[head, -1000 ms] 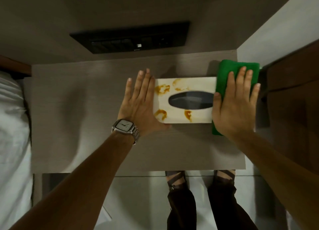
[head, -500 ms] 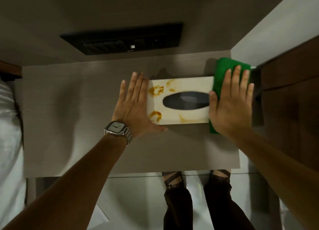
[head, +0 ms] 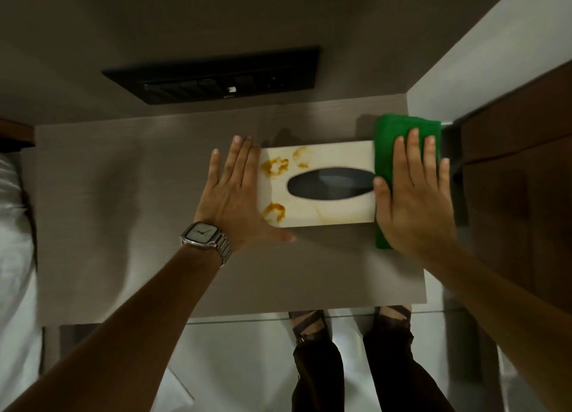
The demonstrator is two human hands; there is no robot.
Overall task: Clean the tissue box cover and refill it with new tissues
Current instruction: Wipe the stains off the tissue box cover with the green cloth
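A cream tissue box cover lies flat on the grey-brown table, its dark oval slot facing up. Orange-brown stains mark its left part; a faint smear shows near its lower middle. My left hand lies flat against the cover's left end, fingers spread, thumb along the front edge. My right hand presses a folded green cloth down on the cover's right end. No tissues show in the slot.
A black switch panel sits on the wall behind the table. White bedding lies at the left, a dark wooden cabinet at the right. My legs and sandalled feet stand below the table's front edge.
My right hand slid the green cloth over the cover's right part; the stain near the lower middle went from orange to a faint smear. My left hand kept its place at the left end.
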